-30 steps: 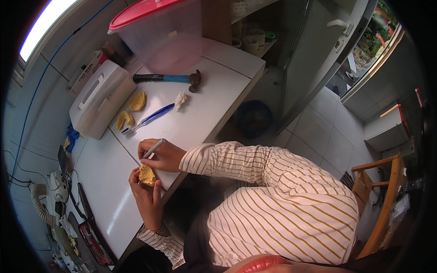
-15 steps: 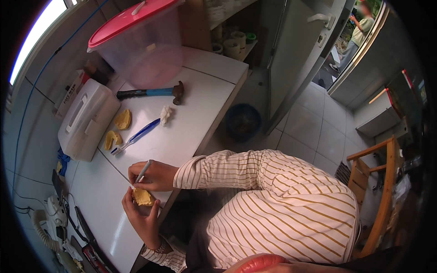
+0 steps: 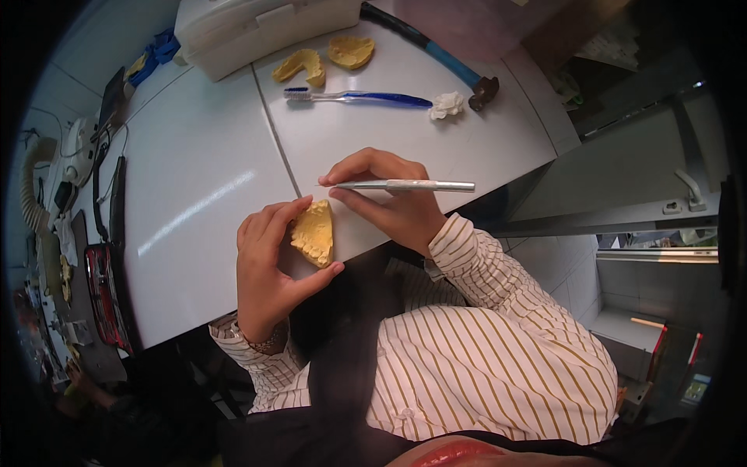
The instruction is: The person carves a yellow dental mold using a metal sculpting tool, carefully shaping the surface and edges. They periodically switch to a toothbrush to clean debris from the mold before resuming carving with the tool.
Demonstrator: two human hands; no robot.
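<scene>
My left hand point(image 3: 267, 268) grips a yellow dental cast point(image 3: 313, 232) near the table's front edge. Its fingers lie along one side of the cast, the thumb by the lower end; a row of moulded teeth shows. Just beyond, my right hand point(image 3: 408, 208) pinches a slim silver craft knife point(image 3: 405, 185). The knife lies nearly level, its thin tip pointing left, above the cast and apart from it. Farther back lie a blue toothbrush point(image 3: 381, 98) with a white crumpled wad point(image 3: 446, 106) at its handle end, and two more yellow casts point(image 3: 302, 67), point(image 3: 351, 52).
A hammer point(image 3: 451, 61) with a blue and black handle lies at the back right. Behind the casts stands a white plastic case point(image 3: 241, 35). A red and black pouch point(image 3: 105, 296), cables and a corrugated hose point(image 3: 35, 167) crowd the left. At right is a door point(image 3: 622, 187).
The view has swung round, so everything sits differently in it. My right hand has drawn the knife away from the cast and tipped it nearly level. My left hand still holds the cast.
</scene>
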